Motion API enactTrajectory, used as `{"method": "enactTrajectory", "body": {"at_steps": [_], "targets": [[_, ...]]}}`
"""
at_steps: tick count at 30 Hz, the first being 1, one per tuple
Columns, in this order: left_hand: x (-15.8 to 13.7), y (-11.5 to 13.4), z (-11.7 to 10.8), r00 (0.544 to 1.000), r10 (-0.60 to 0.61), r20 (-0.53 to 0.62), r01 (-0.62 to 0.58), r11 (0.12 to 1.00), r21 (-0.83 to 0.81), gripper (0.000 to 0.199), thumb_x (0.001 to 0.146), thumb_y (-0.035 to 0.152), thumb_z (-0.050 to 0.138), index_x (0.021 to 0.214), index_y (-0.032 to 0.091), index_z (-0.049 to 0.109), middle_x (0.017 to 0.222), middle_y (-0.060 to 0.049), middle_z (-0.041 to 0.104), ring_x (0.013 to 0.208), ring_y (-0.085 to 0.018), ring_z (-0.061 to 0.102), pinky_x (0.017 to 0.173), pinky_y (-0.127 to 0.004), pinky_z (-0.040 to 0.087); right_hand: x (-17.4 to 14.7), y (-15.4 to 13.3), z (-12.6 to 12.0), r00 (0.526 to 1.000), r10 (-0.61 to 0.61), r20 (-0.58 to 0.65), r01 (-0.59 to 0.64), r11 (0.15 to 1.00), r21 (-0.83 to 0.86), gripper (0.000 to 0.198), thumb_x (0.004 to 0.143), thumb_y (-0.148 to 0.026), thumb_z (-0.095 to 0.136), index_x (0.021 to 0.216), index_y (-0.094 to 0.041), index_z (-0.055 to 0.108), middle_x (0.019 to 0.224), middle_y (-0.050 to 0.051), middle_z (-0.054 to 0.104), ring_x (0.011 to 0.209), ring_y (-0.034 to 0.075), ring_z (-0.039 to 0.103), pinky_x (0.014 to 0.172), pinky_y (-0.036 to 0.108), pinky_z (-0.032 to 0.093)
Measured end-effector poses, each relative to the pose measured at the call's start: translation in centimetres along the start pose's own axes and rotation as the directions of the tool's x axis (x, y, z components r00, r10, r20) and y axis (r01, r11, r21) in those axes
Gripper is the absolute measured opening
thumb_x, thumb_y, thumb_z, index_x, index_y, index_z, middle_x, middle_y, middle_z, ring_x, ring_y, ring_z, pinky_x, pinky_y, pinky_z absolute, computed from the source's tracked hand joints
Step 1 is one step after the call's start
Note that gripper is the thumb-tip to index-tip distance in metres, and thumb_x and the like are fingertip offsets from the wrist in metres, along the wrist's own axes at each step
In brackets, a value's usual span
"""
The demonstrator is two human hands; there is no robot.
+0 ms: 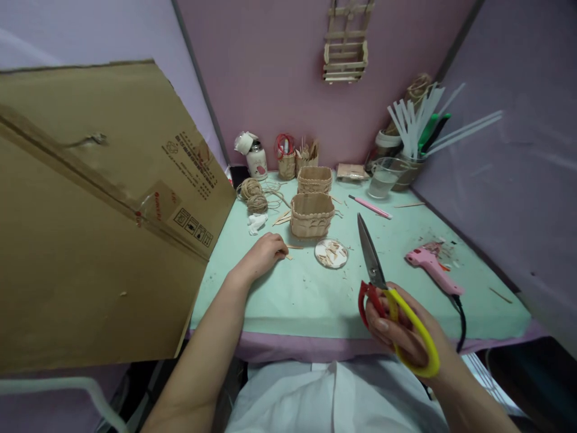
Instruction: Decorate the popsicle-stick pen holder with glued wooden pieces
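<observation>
My right hand (401, 328) grips a pair of scissors (372, 255) with one red and one yellow handle, its blades together and pointing up and away. My left hand (267, 252) rests on the table with its fingers closed on thin wooden strips (294, 246), whose ends stick out to the right. Beyond that hand stands a small woven basket (312, 218), with a second woven basket (314, 177) right behind it. A round dish (332, 254) of wooden scraps lies between my hands.
A large cardboard box (103, 228) walls off the left side. A pink glue gun (435, 270) lies at right, its cord running off the edge. Twine balls (253, 195), a pink pen-like tool (370, 206), a cup (383, 179) and a pot of white sticks (408, 165) stand or lie farther back.
</observation>
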State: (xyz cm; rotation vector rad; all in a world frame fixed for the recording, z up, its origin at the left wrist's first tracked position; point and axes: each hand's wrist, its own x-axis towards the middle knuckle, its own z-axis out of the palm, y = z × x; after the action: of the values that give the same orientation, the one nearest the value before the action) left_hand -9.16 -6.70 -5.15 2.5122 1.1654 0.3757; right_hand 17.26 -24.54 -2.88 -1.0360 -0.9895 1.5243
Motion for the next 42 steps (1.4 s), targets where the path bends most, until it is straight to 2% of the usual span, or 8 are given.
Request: {"method": "enactTrajectory", "body": {"at_steps": [7,11,13,16,19,22,31,42], "targets": [[-0.1,0.6,-0.1,0.998,-0.005,-0.056,0.003,0.999,-0.043,0.021,0.09,0.024,0.048,0.083,0.017,0.067,0.091,-0.009,0.064,0.092,-0.022,0.053,0.086,-0.034,0.042,-0.7,0.5,-0.4,0.995,-0.099,0.024,0.098,0.995,0.032,0.038,0.076,-0.028,0.073,0.099,-0.028,0.043,0.064,-0.006,0.049,0.048,0.009,0.038,0.042,0.021,0.032],[-0.6,2.2,-0.3,0.969,-0.169,-0.182,0.108,0.946,-0.307,0.019,0.089,0.027,0.048,0.082,0.018,0.063,0.084,-0.005,0.063,0.081,-0.018,0.055,0.076,-0.031,0.042,-1.4,0.1,-0.5,0.978,-0.203,-0.039,0.204,0.979,0.007,0.034,0.076,-0.025,0.074,0.097,-0.028,0.048,0.062,-0.005,0.048,0.049,0.01,0.042,0.044,0.021,0.034],[-1.0,3.6,0.0,0.93,-0.33,-0.163,0.192,0.814,-0.548,0.019,0.086,0.032,0.053,0.08,0.017,0.062,0.073,-0.002,0.06,0.07,-0.015,0.053,0.067,-0.028,0.041,-1.7,-0.3,-0.5,0.954,-0.266,-0.136,0.261,0.964,-0.049,0.033,0.072,-0.026,0.077,0.092,-0.027,0.051,0.064,-0.003,0.05,0.055,0.012,0.048,0.048,0.023,0.038],[-1.6,5.8,1.0,0.883,-0.469,0.002,0.23,0.429,-0.874,0.024,0.078,0.038,0.064,0.083,0.015,0.062,0.068,0.0,0.059,0.063,-0.012,0.053,0.062,-0.024,0.041,-1.7,-0.8,-0.5,0.951,-0.186,-0.247,0.158,0.979,-0.128,0.037,0.066,-0.033,0.081,0.089,-0.026,0.054,0.072,0.0,0.053,0.066,0.016,0.054,0.052,0.024,0.041],[-2.1,7.8,2.0,0.855,-0.504,0.124,0.219,0.133,-0.966,0.031,0.067,0.036,0.075,0.083,0.013,0.063,0.07,0.0,0.06,0.061,-0.008,0.054,0.06,-0.021,0.043,-1.2,-0.6,-0.4,0.979,0.008,-0.203,-0.047,0.981,-0.189,0.04,0.065,-0.044,0.079,0.088,-0.024,0.053,0.07,-0.002,0.05,0.06,0.013,0.046,0.05,0.023,0.036],[-2.5,9.5,2.4,0.834,-0.523,0.176,0.211,0.008,-0.978,0.038,0.063,0.032,0.079,0.092,0.012,0.065,0.075,-0.001,0.061,0.061,-0.007,0.055,0.058,-0.019,0.043,-0.9,-0.2,0.0,0.991,0.055,-0.118,-0.087,0.952,-0.294,0.039,0.073,-0.054,0.068,0.087,-0.023,0.05,0.07,-0.003,0.045,0.058,0.011,0.039,0.052,0.023,0.034],[-3.8,13.2,3.4,0.846,-0.511,0.153,0.178,-0.001,-0.984,0.015,0.068,0.023,0.07,0.078,0.014,0.064,0.071,0.001,0.059,0.06,-0.006,0.05,0.054,-0.017,0.037,-1.8,0.5,1.6,0.977,0.195,-0.088,-0.199,0.687,-0.698,0.023,0.075,-0.03,0.06,0.085,-0.023,0.041,0.072,-0.006,0.043,0.066,0.013,0.039,0.061,0.026,0.034],[-3.6,14.6,5.5,0.889,-0.437,0.135,0.159,0.018,-0.987,0.011,0.071,0.021,0.066,0.079,0.016,0.06,0.072,0.003,0.058,0.059,-0.007,0.055,0.059,-0.02,0.042,-2.3,0.1,1.0,0.967,0.214,-0.141,-0.243,0.599,-0.763,0.023,0.077,-0.03,0.059,0.083,-0.023,0.038,0.072,-0.006,0.046,0.065,0.013,0.039,0.059,0.025,0.03]]}}
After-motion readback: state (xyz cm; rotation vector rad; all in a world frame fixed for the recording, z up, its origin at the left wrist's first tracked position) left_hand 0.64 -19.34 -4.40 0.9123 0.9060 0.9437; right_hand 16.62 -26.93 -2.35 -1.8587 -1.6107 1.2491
